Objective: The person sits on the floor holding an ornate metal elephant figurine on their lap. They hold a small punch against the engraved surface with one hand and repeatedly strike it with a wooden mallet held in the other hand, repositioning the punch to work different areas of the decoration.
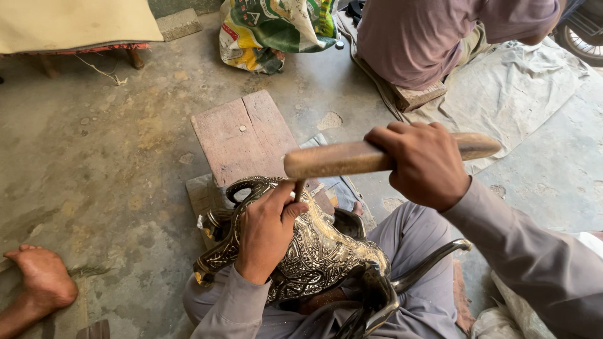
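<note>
An ornate engraved metal vessel (320,251) with curved handles lies across my lap. My left hand (267,229) rests on top of it and pinches a thin metal chisel (299,188) upright against its surface. My right hand (421,163) grips a round wooden mallet stick (333,160) held level just above the chisel's top. A dark curved spout or handle (433,260) sticks out to the right of the vessel.
A reddish wooden block (242,135) stands on the concrete floor ahead. Another person in a mauve shirt (440,34) sits at the back right on a grey cloth (521,88). Someone's bare foot (41,276) is at the left. A printed sack (270,28) lies at the back.
</note>
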